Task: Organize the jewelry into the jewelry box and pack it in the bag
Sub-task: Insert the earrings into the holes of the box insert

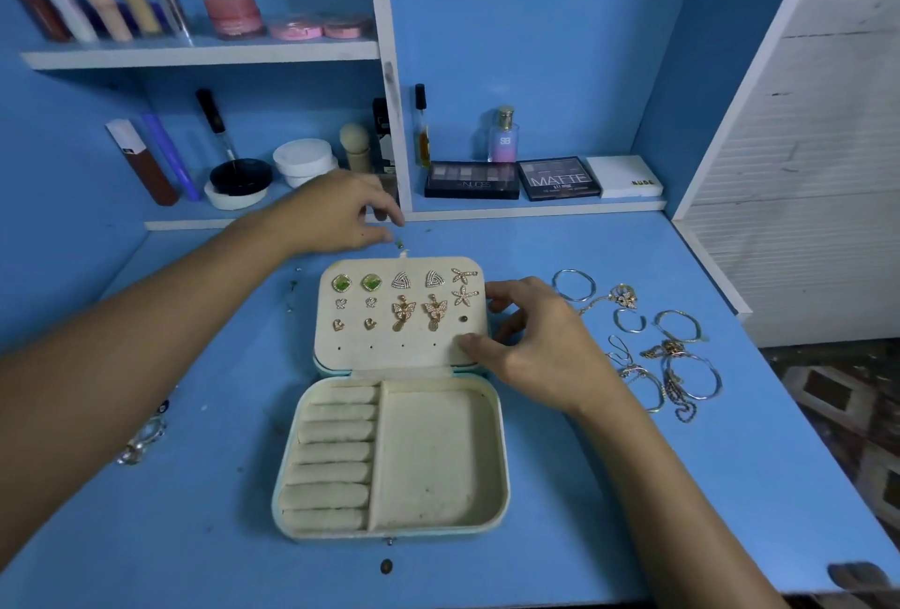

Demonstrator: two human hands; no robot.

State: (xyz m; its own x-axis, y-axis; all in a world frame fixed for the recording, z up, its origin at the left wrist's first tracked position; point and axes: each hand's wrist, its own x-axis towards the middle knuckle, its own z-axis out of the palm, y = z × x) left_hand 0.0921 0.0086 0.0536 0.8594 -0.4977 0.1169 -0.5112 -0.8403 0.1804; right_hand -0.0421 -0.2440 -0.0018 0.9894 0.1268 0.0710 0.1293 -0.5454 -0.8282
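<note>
An open cream jewelry box [436, 457] lies on the blue desk, its lid panel [404, 350] tilted back and studded with several pairs of earrings [402, 301]. My right hand [531, 345] grips the lid's right edge, thumb on the panel near a small dark stud [463, 318]. My left hand [336, 214] hovers just behind the lid and pinches a tiny greenish piece [399, 244] at its fingertips. Bangles, chains and a pendant [652, 345] lie loose to the right of the box. A small dark stud [386, 565] lies in front of the box.
Eyeshadow palettes [472, 179], a perfume bottle [504, 136], jars and brushes [243, 170] fill the shelves behind the desk [609, 486]. A clear ring-like trinket [141, 443] lies at the left under my forearm. A white slatted panel [803, 170] bounds the right side.
</note>
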